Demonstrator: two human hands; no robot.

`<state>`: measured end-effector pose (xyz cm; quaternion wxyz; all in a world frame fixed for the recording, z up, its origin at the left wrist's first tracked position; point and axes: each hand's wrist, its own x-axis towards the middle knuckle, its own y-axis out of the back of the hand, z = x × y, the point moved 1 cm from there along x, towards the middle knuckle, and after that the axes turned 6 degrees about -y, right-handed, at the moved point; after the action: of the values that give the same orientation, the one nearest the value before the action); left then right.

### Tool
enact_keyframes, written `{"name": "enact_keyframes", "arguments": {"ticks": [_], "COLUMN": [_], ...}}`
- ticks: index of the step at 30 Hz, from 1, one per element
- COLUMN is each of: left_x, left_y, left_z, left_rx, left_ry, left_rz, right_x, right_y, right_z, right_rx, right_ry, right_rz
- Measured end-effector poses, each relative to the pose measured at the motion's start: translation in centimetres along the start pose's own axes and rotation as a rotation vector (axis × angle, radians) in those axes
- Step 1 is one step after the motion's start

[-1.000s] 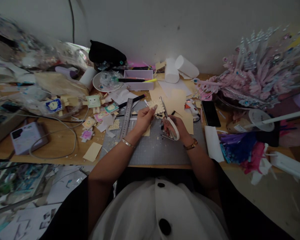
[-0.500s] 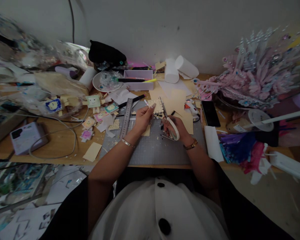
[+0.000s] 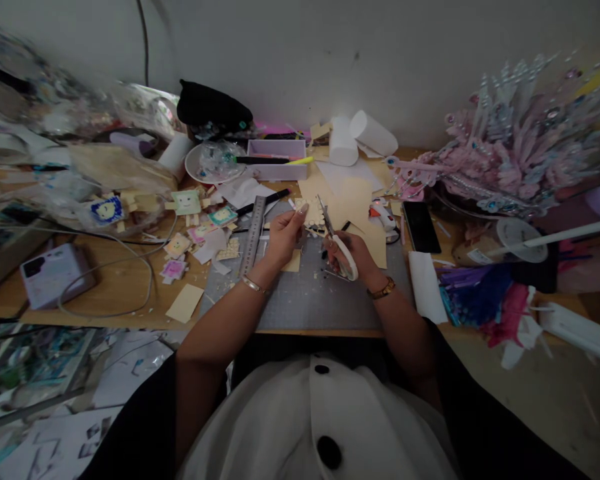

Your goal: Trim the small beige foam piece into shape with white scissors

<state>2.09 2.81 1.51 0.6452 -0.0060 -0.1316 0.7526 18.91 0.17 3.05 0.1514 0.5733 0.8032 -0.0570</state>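
Observation:
My left hand (image 3: 285, 235) pinches a small cream piece with a bumpy edge (image 3: 315, 212) above the grey cutting mat (image 3: 320, 303). On its right, my right hand (image 3: 353, 253) is wrapped round the white-handled scissors (image 3: 349, 261). Their blades point up and left and lie close beside the right edge of the cream piece; whether they touch it is hard to tell. A metal ruler (image 3: 253, 235) lies left of my left hand. Sheets of cream paper (image 3: 357, 197) lie behind both hands.
Small coloured square figures (image 3: 186, 202) lie at the left, near a lilac device (image 3: 57, 275) with a cable. A lilac box (image 3: 277, 171) stands behind. At the right are a black phone (image 3: 421, 227), a plastic cup (image 3: 517, 241) and pink feathery decorations (image 3: 510, 153).
The cream piece has turned and shifted slightly in my left hand, which has moved a little left. The scissors have moved very slightly and stay in my right hand.

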Motion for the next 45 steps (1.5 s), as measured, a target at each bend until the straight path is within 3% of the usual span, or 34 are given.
{"name": "enact_keyframes", "arguments": {"ticks": [22,31,45], "left_x": [1.3,1.3,1.4], "left_y": [0.7,0.6,0.9], "left_z": [-1.1,-0.7,-1.3], "left_rx": [-0.06,-0.078,-0.129], "left_ry": [0.034,0.079,0.039], "left_rz": [0.189,0.213,0.2], "right_x": [0.0,-0.1,0.0], "right_y": [-0.2,-0.3,-0.2], "right_z": [0.2,-0.2,0.2], "right_rx": [-0.029,-0.036,-0.035], "right_ry": [-0.046,-0.056,-0.048], "right_rz": [-0.043,-0.035,-0.039]}}
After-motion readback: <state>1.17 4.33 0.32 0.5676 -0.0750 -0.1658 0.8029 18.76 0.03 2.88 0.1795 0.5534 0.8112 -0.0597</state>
